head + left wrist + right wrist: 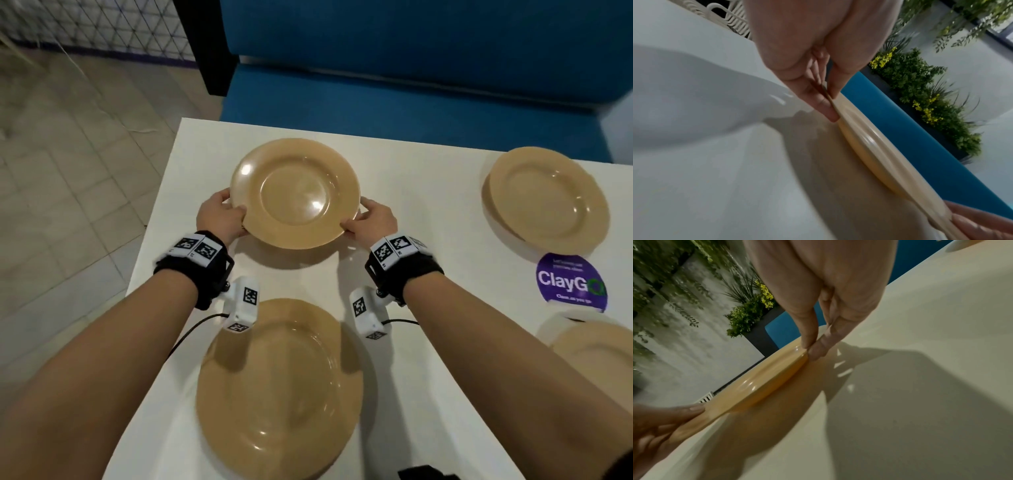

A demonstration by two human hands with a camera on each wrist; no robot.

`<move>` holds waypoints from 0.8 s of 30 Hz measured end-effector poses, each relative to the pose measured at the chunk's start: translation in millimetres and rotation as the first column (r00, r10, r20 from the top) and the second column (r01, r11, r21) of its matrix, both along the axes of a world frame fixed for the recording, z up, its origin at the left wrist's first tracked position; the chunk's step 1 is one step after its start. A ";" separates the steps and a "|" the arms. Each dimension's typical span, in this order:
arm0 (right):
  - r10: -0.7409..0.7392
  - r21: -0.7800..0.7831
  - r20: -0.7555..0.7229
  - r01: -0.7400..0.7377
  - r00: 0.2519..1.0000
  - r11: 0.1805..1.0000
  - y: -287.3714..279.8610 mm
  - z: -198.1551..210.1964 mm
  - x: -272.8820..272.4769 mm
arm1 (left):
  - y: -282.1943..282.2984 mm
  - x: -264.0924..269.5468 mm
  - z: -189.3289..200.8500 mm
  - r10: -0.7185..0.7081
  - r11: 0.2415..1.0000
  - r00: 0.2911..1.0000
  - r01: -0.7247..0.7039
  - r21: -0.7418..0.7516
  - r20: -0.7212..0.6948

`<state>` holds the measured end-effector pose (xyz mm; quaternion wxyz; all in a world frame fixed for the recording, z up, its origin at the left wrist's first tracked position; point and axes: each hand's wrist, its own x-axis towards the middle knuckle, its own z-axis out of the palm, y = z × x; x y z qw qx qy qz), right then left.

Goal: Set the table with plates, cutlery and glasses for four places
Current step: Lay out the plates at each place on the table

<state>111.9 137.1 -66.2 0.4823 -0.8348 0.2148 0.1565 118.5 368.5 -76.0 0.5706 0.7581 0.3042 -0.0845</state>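
Starting at the left, a tiled floor (68,164) and a wire mesh panel (96,27) are seen beyond the edge of the white table (428,219). The left hand (221,217) is curled onto the left rim of a tan plate (295,192), with the thumb on top and the fingers tucked under; in the left wrist view the rim is pinched between thumb and fingertips (826,112), and the plate is seen raised slightly off the tabletop over its own shadow. The plate is held at the far left part of the table, just before a blue bench (411,68). Its right rim is pinched in the same way by the right hand (375,219), thumb above and fingers beneath, as is confirmed in the right wrist view (813,344). Beneath the forearms, at the near edge, a second tan plate (279,387) is laid flat, partly covered by the wrist-mounted cameras. Further right, a third tan plate (546,198) is set at the far side, a round purple ClayGo sticker (570,282) is seen just in front of it, and a fourth tan plate (596,346) is cut off by the right border. Potted greenery (920,91) is shown behind the bench in both wrist views.
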 end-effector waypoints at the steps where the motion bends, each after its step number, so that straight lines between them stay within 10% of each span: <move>1: -0.012 -0.018 0.007 0.012 1.000 1.000 1.8 -1.7 0.3 | 3.0 1.6 -2.8 -0.016 0.999 1.000 0.016 0.029 -0.001; 24: -0.108 0.025 0.023 0.107 0.994 0.994 4.2 1.1 -4.7 | 11.1 -1.0 10.3 -0.127 0.966 0.992 0.125 0.227 -0.007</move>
